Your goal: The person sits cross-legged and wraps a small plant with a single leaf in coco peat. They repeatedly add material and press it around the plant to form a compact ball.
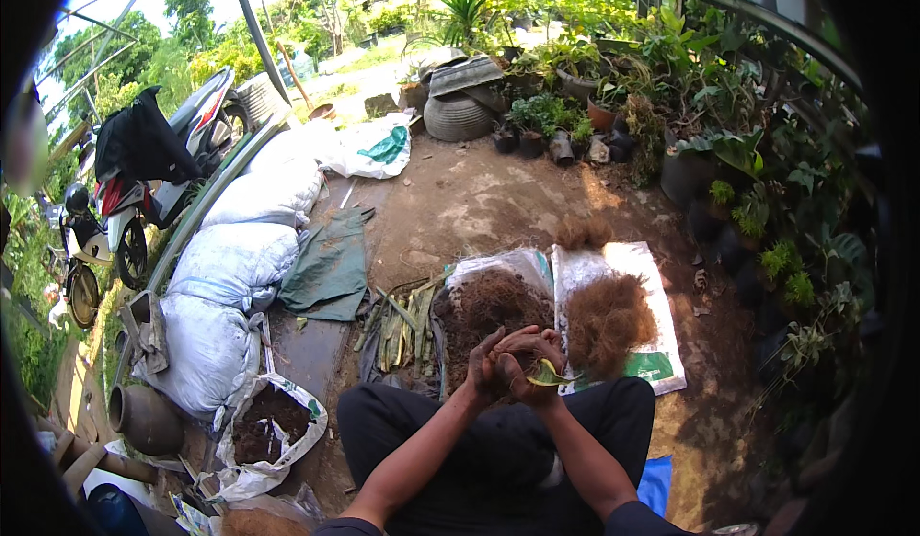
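Note:
My left hand point(486, 369) and my right hand point(530, 376) are cupped together in front of my knees. Between them they grip a small plant, its base hidden by the palms and fingers. A yellow-green leaf point(549, 374) sticks out to the right, over my right hand. Just beyond the hands, dark brown soil-like fibre point(496, 299) is heaped on a pale sack. To its right, loose brown coir-like fibre point(611, 320) lies on a flattened white sack point(665, 335) with a green patch.
Cut green stalks point(406, 324) lie left of the heap, near a dark green sheet point(327, 263). Full white sacks point(230, 263) line the left, with an open sack of soil point(269, 424) and a clay pot point(147, 419) nearer. Potted plants point(546, 119) border the back and right; motorcycles point(129, 213) stand left.

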A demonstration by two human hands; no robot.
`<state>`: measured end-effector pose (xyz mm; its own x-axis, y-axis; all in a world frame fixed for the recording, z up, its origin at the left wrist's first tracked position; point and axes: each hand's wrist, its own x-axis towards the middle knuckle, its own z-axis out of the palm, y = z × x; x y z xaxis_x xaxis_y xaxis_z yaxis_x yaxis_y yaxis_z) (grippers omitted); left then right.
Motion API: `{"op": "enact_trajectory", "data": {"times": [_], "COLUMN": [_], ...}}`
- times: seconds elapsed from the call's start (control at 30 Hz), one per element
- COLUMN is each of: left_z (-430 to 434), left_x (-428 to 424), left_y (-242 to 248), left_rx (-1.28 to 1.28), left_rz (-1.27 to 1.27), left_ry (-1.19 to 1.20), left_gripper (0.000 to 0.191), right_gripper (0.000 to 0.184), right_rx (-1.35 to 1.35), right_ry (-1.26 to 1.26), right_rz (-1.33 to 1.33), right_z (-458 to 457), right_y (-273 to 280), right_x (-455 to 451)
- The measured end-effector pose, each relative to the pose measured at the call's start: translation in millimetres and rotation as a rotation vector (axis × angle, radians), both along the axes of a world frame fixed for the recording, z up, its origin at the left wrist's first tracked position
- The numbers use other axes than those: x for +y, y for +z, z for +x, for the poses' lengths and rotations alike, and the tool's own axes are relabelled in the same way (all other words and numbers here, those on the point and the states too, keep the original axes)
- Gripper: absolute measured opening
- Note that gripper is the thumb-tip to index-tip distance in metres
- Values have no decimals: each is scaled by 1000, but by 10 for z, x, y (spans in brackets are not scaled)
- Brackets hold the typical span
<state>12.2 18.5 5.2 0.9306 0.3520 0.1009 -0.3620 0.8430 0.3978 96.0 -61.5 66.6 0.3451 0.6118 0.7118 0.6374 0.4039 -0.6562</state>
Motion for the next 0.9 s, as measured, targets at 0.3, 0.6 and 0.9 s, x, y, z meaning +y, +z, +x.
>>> {"op": "enact_trajectory", "data": {"times": [0.3, 0.6, 0.9], "left_z": [-51, 98, -1], "left_x": [12, -60, 11], "left_y": [-182, -84, -223], "left_rx": [402, 196, 471], "left_rz": [756, 112, -358], "left_ry": [470, 347, 85], "left_gripper": [28, 46, 65], "right_gripper": [28, 18, 4], "right_rx": [-297, -43, -62], "right_ry": [276, -87, -77], "right_rz": [-228, -17, -90], "right_z": [169, -79, -47], "right_y": [15, -52, -421], "right_x": [18, 33, 80]}}
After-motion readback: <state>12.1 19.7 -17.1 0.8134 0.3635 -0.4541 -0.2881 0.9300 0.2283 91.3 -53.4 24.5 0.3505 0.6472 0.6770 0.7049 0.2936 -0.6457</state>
